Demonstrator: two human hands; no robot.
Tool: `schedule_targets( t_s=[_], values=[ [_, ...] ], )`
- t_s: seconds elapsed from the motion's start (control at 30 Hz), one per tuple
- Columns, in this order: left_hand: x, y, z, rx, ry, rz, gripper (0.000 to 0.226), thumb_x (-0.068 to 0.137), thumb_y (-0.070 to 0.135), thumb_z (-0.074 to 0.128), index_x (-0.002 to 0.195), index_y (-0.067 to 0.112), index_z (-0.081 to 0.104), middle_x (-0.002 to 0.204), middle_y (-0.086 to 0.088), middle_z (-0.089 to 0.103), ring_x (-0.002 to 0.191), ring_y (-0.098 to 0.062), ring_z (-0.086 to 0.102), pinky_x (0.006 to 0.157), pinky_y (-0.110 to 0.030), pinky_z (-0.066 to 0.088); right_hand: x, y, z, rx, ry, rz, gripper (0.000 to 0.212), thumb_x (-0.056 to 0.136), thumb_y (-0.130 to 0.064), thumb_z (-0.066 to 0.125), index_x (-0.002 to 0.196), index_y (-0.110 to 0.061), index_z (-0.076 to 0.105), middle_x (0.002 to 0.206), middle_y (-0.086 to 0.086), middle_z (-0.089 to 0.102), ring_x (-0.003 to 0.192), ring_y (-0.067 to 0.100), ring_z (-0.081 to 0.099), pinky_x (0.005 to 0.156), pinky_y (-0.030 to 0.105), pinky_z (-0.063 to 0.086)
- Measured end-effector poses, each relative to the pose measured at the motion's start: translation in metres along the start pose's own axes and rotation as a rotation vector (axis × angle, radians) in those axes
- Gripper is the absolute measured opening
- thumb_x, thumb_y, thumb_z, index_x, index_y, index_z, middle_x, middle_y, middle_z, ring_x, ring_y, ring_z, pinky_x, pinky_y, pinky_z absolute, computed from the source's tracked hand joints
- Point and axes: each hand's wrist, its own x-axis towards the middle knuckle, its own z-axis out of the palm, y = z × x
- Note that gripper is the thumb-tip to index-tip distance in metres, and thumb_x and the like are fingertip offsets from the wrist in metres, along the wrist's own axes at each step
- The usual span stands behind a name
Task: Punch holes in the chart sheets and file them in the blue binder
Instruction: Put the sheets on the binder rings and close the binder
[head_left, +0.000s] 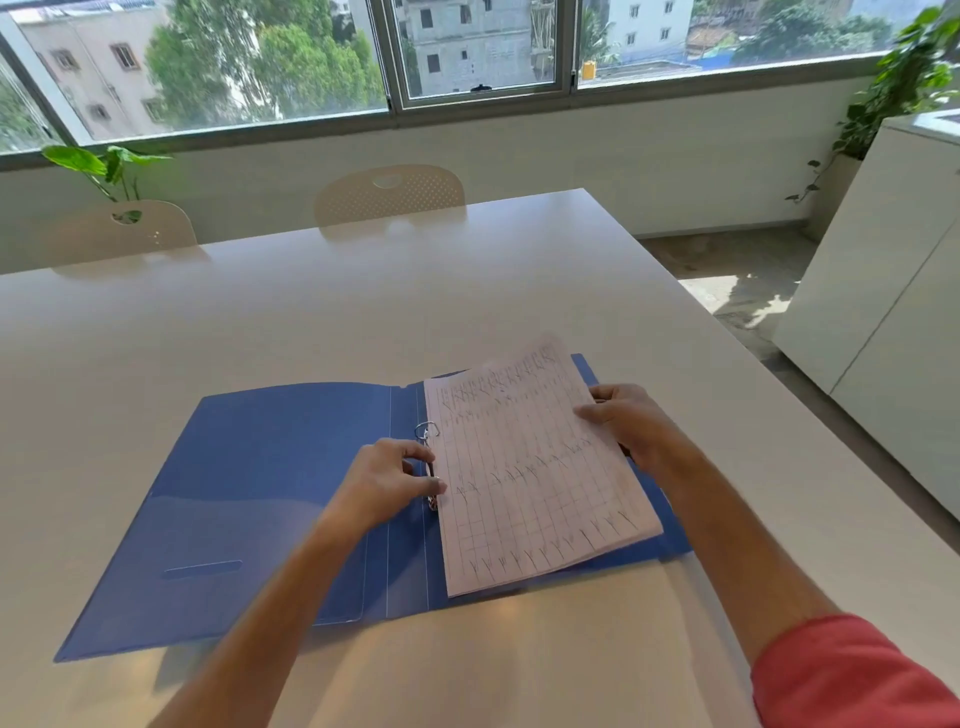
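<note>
The blue binder (249, 499) lies open and flat on the white table (363, 301). A stack of chart sheets (530, 478) with a hand-drawn grid lies on the binder's right half, its left edge at the metal rings (427, 431). My left hand (389, 480) is at the ring mechanism, its fingers curled round the metal bar between the rings. My right hand (626, 423) grips the right edge of the sheets, thumb on top, and holds that side slightly lifted. No hole punch is in view.
Two cream chairs (389, 195) stand at the table's far side, one with a plant (104, 166) behind it. A white cabinet (883, 291) stands to the right, beyond the table's right edge. Windows run along the back wall.
</note>
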Motion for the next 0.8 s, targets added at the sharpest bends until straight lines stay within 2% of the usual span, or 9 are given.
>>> schedule_targets(
  t_s=[0.07, 0.13, 0.23, 0.3, 0.47, 0.5, 0.57, 0.7, 0.8],
  values=[
    [-0.001, 0.000, 0.002, 0.006, 0.010, 0.030, 0.020, 0.076, 0.018, 0.078, 0.095, 0.016, 0.070, 0.090, 0.004, 0.070, 0.074, -0.004, 0.062, 0.056, -0.007, 0.046, 0.001, 0.009, 0.004, -0.015, 0.075, -0.022, 0.020, 0.088, 0.004, 0.055, 0.096, -0.010, 0.068, 0.094, 0.009, 0.072, 0.082, 0.025, 0.072, 0.069, 0.036, 0.060],
    [-0.003, -0.002, 0.004, 0.030, 0.022, 0.064, 0.018, 0.076, 0.016, 0.077, 0.094, 0.015, 0.072, 0.097, 0.011, 0.067, 0.078, -0.004, 0.061, 0.061, -0.007, 0.046, 0.001, 0.018, 0.009, -0.054, 0.133, -0.066, 0.025, 0.085, 0.006, 0.054, 0.093, -0.013, 0.068, 0.093, 0.004, 0.071, 0.080, 0.021, 0.072, 0.068, 0.034, 0.060],
    [-0.004, -0.006, 0.007, 0.056, 0.026, 0.090, 0.023, 0.073, 0.015, 0.079, 0.096, 0.015, 0.073, 0.107, 0.013, 0.062, 0.092, -0.009, 0.058, 0.083, -0.016, 0.047, 0.005, 0.031, 0.015, -0.250, 0.244, -0.146, 0.022, 0.084, 0.000, 0.052, 0.093, -0.011, 0.070, 0.092, -0.002, 0.072, 0.079, 0.018, 0.071, 0.072, 0.037, 0.061],
    [-0.004, -0.009, 0.007, 0.070, 0.022, 0.102, 0.027, 0.073, 0.016, 0.079, 0.099, 0.015, 0.072, 0.111, 0.013, 0.060, 0.101, -0.011, 0.056, 0.091, -0.025, 0.046, 0.010, 0.035, 0.015, -0.460, 0.329, -0.211, 0.020, 0.083, -0.005, 0.054, 0.092, -0.009, 0.070, 0.091, -0.002, 0.073, 0.077, 0.019, 0.068, 0.070, 0.036, 0.059],
    [-0.003, -0.014, 0.002, 0.054, -0.018, 0.109, 0.038, 0.072, 0.017, 0.080, 0.108, 0.021, 0.067, 0.113, 0.008, 0.063, 0.101, -0.014, 0.057, 0.087, -0.027, 0.047, 0.012, 0.037, 0.016, -0.740, 0.413, -0.261, 0.005, 0.079, -0.011, 0.057, 0.079, -0.009, 0.061, 0.079, 0.001, 0.066, 0.069, 0.025, 0.063, 0.057, 0.030, 0.049],
    [-0.004, -0.016, 0.000, 0.036, -0.014, 0.104, 0.040, 0.072, 0.017, 0.080, 0.109, 0.023, 0.067, 0.110, 0.008, 0.064, 0.101, -0.014, 0.057, 0.088, -0.030, 0.049, 0.011, 0.038, 0.017, -0.780, 0.439, -0.284, 0.004, 0.081, -0.011, 0.058, 0.082, -0.008, 0.061, 0.082, 0.004, 0.065, 0.073, 0.027, 0.063, 0.057, 0.029, 0.046],
    [-0.009, -0.022, -0.008, 0.001, 0.022, 0.097, 0.042, 0.071, 0.016, 0.079, 0.110, 0.025, 0.067, 0.106, 0.008, 0.065, 0.101, -0.013, 0.059, 0.088, -0.033, 0.052, 0.007, 0.041, 0.018, -0.840, 0.482, -0.322, 0.020, 0.084, -0.015, 0.062, 0.102, -0.008, 0.064, 0.102, 0.007, 0.064, 0.090, 0.029, 0.063, 0.069, 0.034, 0.048],
    [-0.015, -0.041, -0.031, -0.026, 0.178, 0.091, 0.035, 0.073, 0.012, 0.077, 0.097, 0.036, 0.066, 0.103, 0.009, 0.069, 0.098, -0.013, 0.063, 0.085, -0.033, 0.052, -0.001, 0.046, 0.022, -0.890, 0.422, -0.356, 0.047, 0.085, -0.023, 0.065, 0.129, -0.010, 0.056, 0.130, 0.006, 0.057, 0.114, 0.028, 0.055, 0.087, 0.039, 0.049],
    [-0.021, -0.060, -0.054, 0.023, 0.365, 0.023, 0.025, 0.076, 0.012, 0.076, 0.095, 0.026, 0.070, 0.102, 0.005, 0.071, 0.099, -0.018, 0.065, 0.086, -0.035, 0.051, -0.004, 0.052, 0.026, -0.916, 0.356, -0.349, 0.055, 0.087, -0.032, 0.063, 0.137, -0.013, 0.049, 0.142, 0.005, 0.048, 0.127, 0.027, 0.046, 0.099, 0.042, 0.045]
  ],
)
